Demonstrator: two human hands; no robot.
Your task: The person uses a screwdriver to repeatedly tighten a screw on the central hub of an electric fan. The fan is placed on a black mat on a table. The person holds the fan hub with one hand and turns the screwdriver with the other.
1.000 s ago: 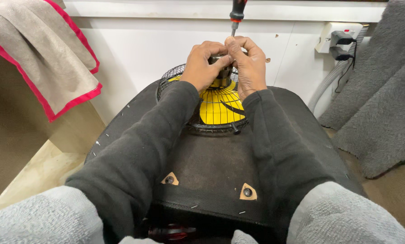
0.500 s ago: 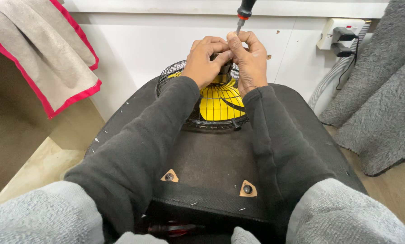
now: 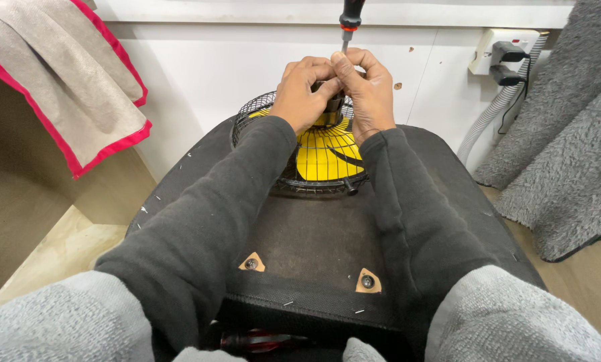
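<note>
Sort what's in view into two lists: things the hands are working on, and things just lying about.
In use:
left hand
right hand
screwdriver
yellow fan in a black wire cage
black padded seat under it

Lying about:
red-edged cloth
grey fluffy mats
wall socket
grey hose

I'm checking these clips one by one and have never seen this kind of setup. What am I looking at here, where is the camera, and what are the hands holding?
There is no machine here: a person in dark sleeves works with bare hands, and the one camera sits on their head, looking down along both arms. The left hand and the right hand meet over the top of a small fan with yellow blades inside a black wire cage. It lies on a black padded seat. A screwdriver with a black and red handle stands upright between the fingertips; which hand grips it is hard to tell. Around them: a grey towel with a red border at left, grey fluffy fabric at right, and a wall socket with plugs.
</note>
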